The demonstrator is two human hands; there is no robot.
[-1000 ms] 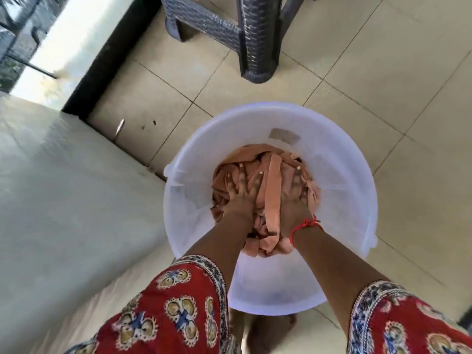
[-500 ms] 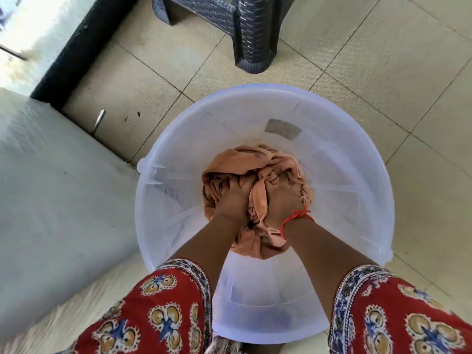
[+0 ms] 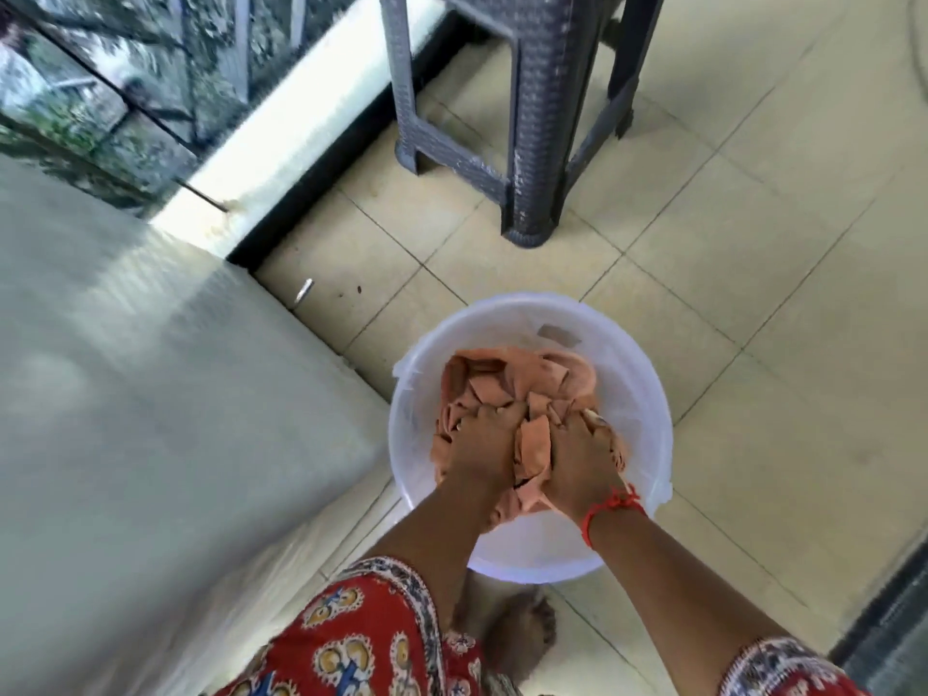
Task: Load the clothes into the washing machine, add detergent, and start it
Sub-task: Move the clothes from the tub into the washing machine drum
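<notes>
I see both sets of fingers curled down into the bundle of orange cloth (image 3: 507, 389): the left hand (image 3: 479, 444) grips a bunch of it at the near left, and the right hand (image 3: 577, 459) clutches another bunch beside it, with a fold of fabric standing up between the two. The fingertips are buried in the folds, so I cannot make out how deep the hold goes. A red thread (image 3: 610, 509) circles the right wrist. The cloth sits inside a white plastic bucket (image 3: 648, 394), heaped against its far wall, and the arms cover the near part of the bundle and of the bucket's floor. A greyish patch on the far inner wall is too blurred for me to identify. Red patterned sleeves (image 3: 371, 645) enter from the bottom edge, and a bare foot (image 3: 512, 630) shows just below the bucket, partly hidden by the left arm. The bucket stands on a floor of pale beige tiles (image 3: 783, 303). To the left a large pale surface (image 3: 150, 394) fills the view, smeared by motion, so I cannot tell what it is. Beyond the bucket stand the legs of a dark woven-pattern plastic stool (image 3: 532, 143), cut off at the top. At upper left a white ledge (image 3: 301, 123) runs below a metal railing with greenery behind it.
</notes>
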